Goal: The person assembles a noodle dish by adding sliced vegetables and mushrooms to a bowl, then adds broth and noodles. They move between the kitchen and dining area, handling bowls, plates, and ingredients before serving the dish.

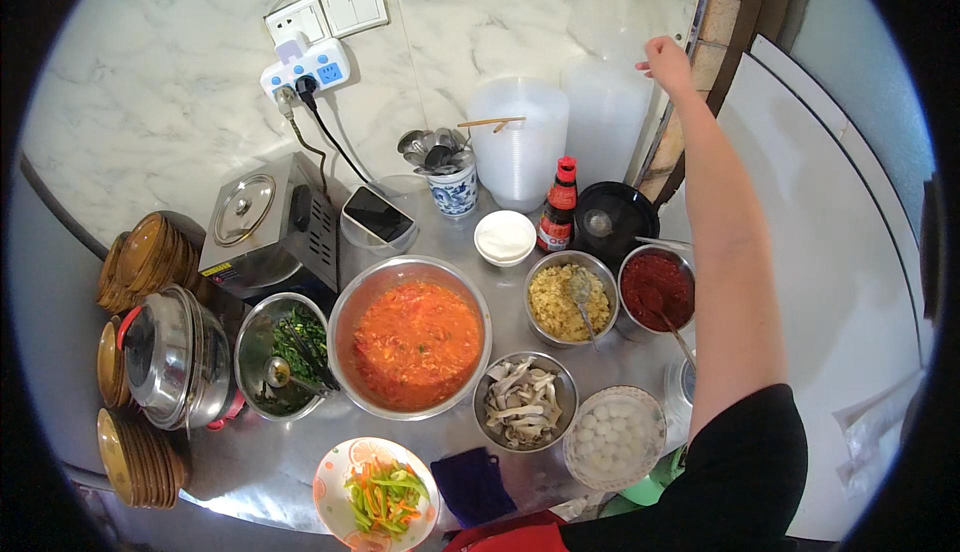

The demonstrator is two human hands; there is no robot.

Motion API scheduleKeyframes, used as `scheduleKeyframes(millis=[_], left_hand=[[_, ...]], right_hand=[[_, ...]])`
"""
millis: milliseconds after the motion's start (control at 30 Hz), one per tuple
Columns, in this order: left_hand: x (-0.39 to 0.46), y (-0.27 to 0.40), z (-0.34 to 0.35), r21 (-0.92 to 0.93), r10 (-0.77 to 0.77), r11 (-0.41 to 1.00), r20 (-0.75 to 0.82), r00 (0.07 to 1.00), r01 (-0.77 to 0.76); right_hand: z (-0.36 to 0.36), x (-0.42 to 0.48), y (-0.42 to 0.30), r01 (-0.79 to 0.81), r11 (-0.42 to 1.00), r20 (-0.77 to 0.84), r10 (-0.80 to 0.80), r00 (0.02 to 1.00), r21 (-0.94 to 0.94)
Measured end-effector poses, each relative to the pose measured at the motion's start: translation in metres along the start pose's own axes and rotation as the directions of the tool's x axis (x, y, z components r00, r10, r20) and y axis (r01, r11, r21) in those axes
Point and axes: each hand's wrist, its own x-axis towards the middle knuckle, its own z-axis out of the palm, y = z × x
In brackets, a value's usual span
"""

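Observation:
My right hand [664, 64] is raised at the upper right, beside a tall stack of translucent plastic lids or containers [606, 113]; its fingers are curled, and whether they hold anything is unclear. My left hand is out of view. Below the raised arm, a metal bowl of dark red chili paste [651, 287] has a spoon in it. Left of that are a bowl of minced garlic [559, 304] with a spoon and a red-capped sauce bottle [559, 207]. A large steel basin of tomato-and-egg mixture [416, 342] stands mid-counter. Nearer are a bowl of torn mushrooms [521, 406] and a plate of sliced peppers [384, 496].
At the left stand stacked brown bowls [131, 462], a lidded metal pot [169, 357] and a steel appliance [262, 229]. A phone [377, 214] lies on a clear tub. Cords hang from a white adapter [330, 64]. A dark cloth [474, 486] lies near the front edge.

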Motion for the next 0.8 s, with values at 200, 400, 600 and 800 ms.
scheduleKeyframes(millis=[200,400,600,800], left_hand=[[-0.002,0.002,0.002,0.011,-0.010,1.000,0.007,1.000,0.010],[-0.005,-0.001,0.002,0.011,0.039,0.999,-0.023,0.999,-0.038],[0.002,-0.005,-0.005,0.000,0.044,0.999,-0.020,0.999,-0.044],[0.004,-0.005,-0.003,-0.006,0.030,1.000,0.007,1.000,-0.030]], right_hand=[[0.023,-0.014,0.008,0.453,0.757,0.217,-0.398,0.891,-0.471],[0.022,-0.034,-0.003,0.639,0.506,0.522,-0.372,0.768,-0.579],[0.019,-0.020,0.003,0.627,0.503,0.545,-0.320,0.775,-0.595],[0.025,-0.004,-0.010,0.424,0.754,0.440,-0.199,0.876,-0.501]])
